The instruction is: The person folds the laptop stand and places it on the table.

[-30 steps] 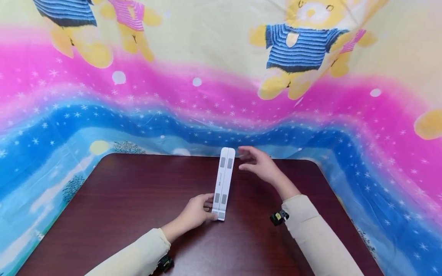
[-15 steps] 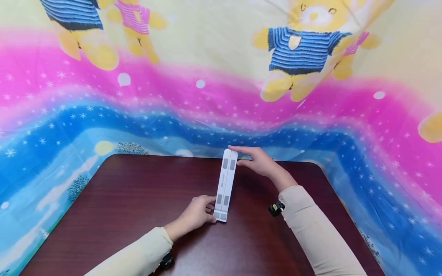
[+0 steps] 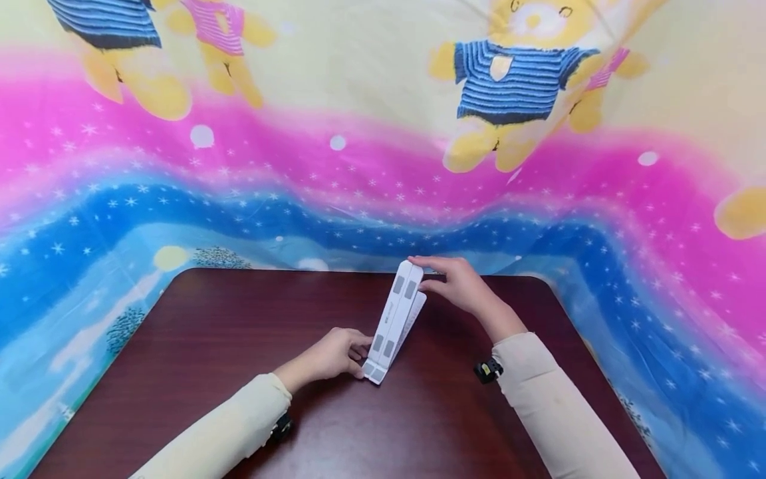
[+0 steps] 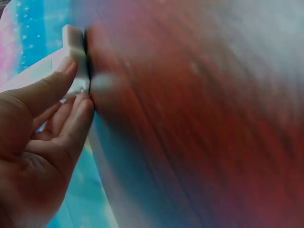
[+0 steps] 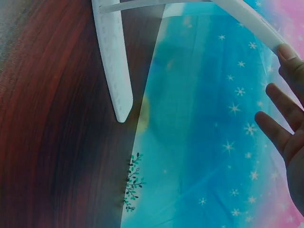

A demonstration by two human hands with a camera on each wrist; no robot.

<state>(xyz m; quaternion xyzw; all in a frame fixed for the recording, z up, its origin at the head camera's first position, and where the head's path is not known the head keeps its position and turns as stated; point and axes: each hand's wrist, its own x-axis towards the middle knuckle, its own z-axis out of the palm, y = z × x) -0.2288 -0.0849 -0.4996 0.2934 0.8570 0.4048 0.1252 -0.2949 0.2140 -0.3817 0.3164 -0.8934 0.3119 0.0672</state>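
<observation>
Your white folding stand (image 3: pixel 392 326) leaned over the middle of the dark surface (image 3: pixel 209 332), lipped end low and the other end tilted up and away from you. Your left hand (image 3: pixel 323 357) had a narrow grip, thumb and fingers pinching the lipped end; your right hand (image 3: pixel 461 285) held the raised end between thumb and forefinger, its other fingers off the stand in the right wrist view. A lower arm (image 5: pixel 114 61) stood apart from the raised part, so you seemed to be partway through unfolding or folding it. The next move probably called for steadying the low end while guiding the hinge evenly. One small line of grey print (image 3: pixel 389 311) ran between the grey patches (image 3: pixel 398 285), too small to read.
</observation>
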